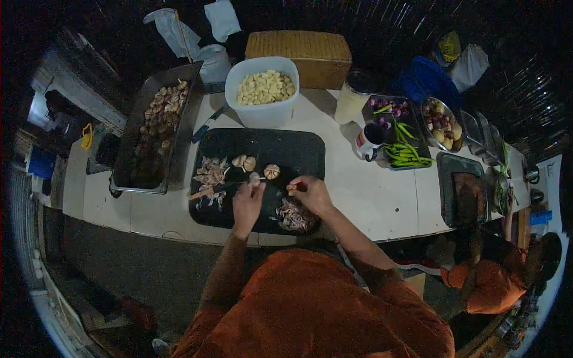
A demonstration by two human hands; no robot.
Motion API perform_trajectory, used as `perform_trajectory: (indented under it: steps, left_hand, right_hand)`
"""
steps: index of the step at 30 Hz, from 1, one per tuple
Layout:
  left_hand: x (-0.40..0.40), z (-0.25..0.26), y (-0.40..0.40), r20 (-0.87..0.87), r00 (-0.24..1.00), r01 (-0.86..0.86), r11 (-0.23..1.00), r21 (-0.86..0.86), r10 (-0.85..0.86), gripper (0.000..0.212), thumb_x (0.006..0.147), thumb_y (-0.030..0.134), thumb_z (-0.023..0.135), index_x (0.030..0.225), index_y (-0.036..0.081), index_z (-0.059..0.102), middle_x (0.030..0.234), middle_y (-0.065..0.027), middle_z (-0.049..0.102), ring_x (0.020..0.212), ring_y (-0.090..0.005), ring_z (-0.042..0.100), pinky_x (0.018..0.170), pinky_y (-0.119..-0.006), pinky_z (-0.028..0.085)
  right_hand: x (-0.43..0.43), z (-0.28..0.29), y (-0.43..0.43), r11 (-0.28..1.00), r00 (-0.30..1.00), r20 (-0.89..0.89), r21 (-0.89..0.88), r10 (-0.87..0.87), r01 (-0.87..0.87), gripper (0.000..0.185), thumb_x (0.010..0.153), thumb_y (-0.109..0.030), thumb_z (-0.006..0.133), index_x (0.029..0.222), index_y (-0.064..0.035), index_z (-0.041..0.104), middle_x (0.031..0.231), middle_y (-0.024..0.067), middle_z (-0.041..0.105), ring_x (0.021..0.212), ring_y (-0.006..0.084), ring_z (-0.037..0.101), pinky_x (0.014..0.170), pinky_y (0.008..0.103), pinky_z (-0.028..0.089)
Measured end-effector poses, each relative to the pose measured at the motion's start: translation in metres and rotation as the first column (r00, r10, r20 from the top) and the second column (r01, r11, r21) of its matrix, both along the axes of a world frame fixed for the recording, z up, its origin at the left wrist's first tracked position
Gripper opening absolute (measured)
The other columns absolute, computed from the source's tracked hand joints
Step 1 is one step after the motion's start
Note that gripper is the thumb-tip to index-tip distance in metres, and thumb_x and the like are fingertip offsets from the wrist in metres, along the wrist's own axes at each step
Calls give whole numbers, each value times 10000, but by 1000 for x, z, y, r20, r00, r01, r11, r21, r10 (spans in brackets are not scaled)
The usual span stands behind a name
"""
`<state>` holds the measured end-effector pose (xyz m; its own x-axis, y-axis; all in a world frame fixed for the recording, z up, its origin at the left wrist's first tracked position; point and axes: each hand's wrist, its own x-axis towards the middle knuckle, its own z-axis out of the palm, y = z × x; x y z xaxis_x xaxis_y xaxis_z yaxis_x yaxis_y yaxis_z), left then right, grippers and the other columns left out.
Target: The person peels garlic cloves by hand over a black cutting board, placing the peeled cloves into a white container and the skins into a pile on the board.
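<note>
Over a dark tray [286,143], my left hand [248,201] has its fingertips at a small pale piece of garlic [254,179]; whether it grips the piece is hard to tell. To the right, my right hand [311,193] pinches a small garlic clove [292,187] between thumb and fingers. A whole garlic bulb [271,171] lies between and beyond the hands, with more garlic [244,162] to its left. Garlic skins [211,172] are heaped at the tray's left, partly around a knife with a wooden handle [201,193]. More skins [293,215] lie below my right hand.
A deep metal pan of garlic bulbs [166,107] stands left, a knife [209,124] beside it. Behind the tray is a white tub of peeled cloves [265,89]. Right are a mug [369,141], a tray of green chillies [405,152] and a bowl of onions [442,125]. Another person [488,284] is far right.
</note>
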<state>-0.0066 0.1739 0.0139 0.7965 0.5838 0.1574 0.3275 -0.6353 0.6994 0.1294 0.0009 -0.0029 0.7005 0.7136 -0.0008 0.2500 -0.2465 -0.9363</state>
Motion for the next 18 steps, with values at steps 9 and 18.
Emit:
perform_trajectory:
  steps: [9,18]
  left_hand:
    - [-3,-10,-34,-39,980,86,598,-797,-194,292,972,330,541,930,42,563,703,1,543,534,-77,462,482,-246,363]
    - [-40,-73,0,34,989,128,741,-660,-141,240,974,254,533,1003,16,552,803,-71,601,587,-144,534,562,-303,461]
  right_hand:
    - [-26,21,1,993,992,46,2,119,-119,86,827,-10,684,905,8,654,880,73,682,810,127,658,705,274,542]
    - [-19,-7,4,997,997,-62,-73,-43,39,191,888,-106,668,1032,17,648,904,58,681,841,118,644,792,274,524]
